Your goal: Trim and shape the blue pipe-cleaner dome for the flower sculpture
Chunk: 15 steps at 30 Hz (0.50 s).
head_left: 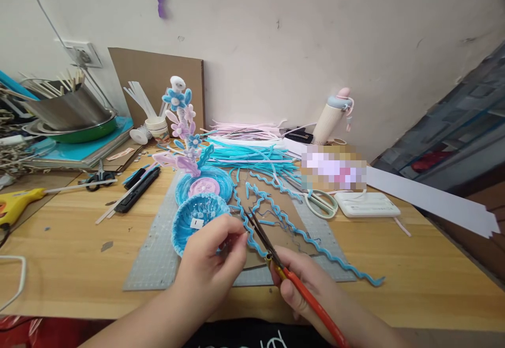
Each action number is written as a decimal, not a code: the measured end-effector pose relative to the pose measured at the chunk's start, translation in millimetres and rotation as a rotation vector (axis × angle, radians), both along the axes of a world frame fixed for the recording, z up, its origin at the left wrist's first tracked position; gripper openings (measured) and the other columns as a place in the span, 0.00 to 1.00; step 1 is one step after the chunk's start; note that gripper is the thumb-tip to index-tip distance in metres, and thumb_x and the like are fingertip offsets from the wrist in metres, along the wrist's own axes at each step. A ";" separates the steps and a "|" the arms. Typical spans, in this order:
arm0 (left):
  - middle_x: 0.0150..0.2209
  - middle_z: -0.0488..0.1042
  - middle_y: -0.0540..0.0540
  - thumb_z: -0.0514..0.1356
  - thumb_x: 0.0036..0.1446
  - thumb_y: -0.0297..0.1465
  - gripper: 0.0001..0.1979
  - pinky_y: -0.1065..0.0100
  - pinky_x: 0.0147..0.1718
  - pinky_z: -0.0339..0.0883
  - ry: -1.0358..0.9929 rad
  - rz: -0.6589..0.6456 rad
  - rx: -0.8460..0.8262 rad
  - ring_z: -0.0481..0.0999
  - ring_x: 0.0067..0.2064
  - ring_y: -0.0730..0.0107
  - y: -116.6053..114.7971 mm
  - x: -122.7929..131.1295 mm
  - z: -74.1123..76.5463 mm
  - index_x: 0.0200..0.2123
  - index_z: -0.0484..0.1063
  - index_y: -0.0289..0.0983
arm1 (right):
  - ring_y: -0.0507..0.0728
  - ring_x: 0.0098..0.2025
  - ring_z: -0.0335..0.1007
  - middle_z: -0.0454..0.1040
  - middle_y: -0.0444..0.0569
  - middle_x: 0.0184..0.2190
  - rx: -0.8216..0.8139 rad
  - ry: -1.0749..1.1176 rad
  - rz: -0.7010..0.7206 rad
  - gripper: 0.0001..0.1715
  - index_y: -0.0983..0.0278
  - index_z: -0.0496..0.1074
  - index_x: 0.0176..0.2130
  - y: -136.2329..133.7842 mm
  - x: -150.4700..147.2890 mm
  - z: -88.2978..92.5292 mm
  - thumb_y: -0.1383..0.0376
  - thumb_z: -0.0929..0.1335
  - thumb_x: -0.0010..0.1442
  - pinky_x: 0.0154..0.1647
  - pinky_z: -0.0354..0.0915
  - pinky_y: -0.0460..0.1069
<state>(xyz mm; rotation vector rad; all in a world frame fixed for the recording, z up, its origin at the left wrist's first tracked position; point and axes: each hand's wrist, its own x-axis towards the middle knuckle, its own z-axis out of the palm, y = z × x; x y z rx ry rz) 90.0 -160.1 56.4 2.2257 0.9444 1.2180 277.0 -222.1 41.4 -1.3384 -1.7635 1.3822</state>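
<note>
My right hand (302, 279) is wrapped round a pair of red-handled scissors (272, 251). Their dark blades point up and left, with the tips slightly apart. Close to the blades, the thumb and forefinger of my left hand (215, 251) are pinched together; whatever they hold is too small or hidden. Just beyond that hand, a blue fuzzy bowl (183, 216) with a small white label is partly covered by it. Crinkled blue chenille stems (315, 243) and thin dark wires (268, 213) lie on brown board (276, 185) around the scissors.
A chenille flower piece (181, 127) stands upright behind the bowl. Bundles of blue stems (248, 153) lie farther back. Green-handled scissors (321, 204) and a white power bank (366, 204) sit right; a black cutter (138, 190) and yellow glue gun (19, 203) are left.
</note>
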 end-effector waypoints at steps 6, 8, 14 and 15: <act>0.23 0.64 0.55 0.53 0.57 0.22 0.08 0.77 0.24 0.61 0.014 -0.040 -0.022 0.63 0.24 0.79 -0.5 0.9 1.5 0.29 0.63 0.39 | 0.50 0.26 0.50 0.54 0.40 0.25 -0.009 0.048 0.010 0.33 0.62 0.57 0.31 -0.4 -0.9 2.1 0.35 0.56 0.56 0.23 0.51 0.44; 0.23 0.63 0.55 0.53 0.57 0.22 0.07 0.76 0.24 0.61 0.019 -0.042 -0.035 0.63 0.24 0.79 -0.4 0.8 1.4 0.28 0.63 0.39 | 0.49 0.26 0.50 0.54 0.40 0.25 -0.021 0.061 0.002 0.33 0.62 0.57 0.31 -0.8 -1.7 1.5 0.36 0.56 0.56 0.22 0.52 0.44; 0.23 0.64 0.54 0.53 0.58 0.23 0.07 0.76 0.24 0.61 0.030 -0.037 -0.058 0.64 0.24 0.78 0.0 -0.5 0.5 0.28 0.63 0.38 | 0.49 0.25 0.51 0.53 0.40 0.25 -0.067 0.113 -0.024 0.33 0.62 0.58 0.31 -0.7 -2.5 0.3 0.35 0.57 0.55 0.21 0.53 0.44; 0.23 0.64 0.54 0.53 0.58 0.23 0.07 0.76 0.24 0.61 0.030 -0.036 -0.056 0.63 0.24 0.78 0.0 -0.7 0.5 0.28 0.63 0.38 | 0.49 0.25 0.51 0.53 0.40 0.25 -0.072 0.114 -0.021 0.33 0.62 0.58 0.31 -0.7 -2.3 0.4 0.35 0.57 0.55 0.21 0.53 0.43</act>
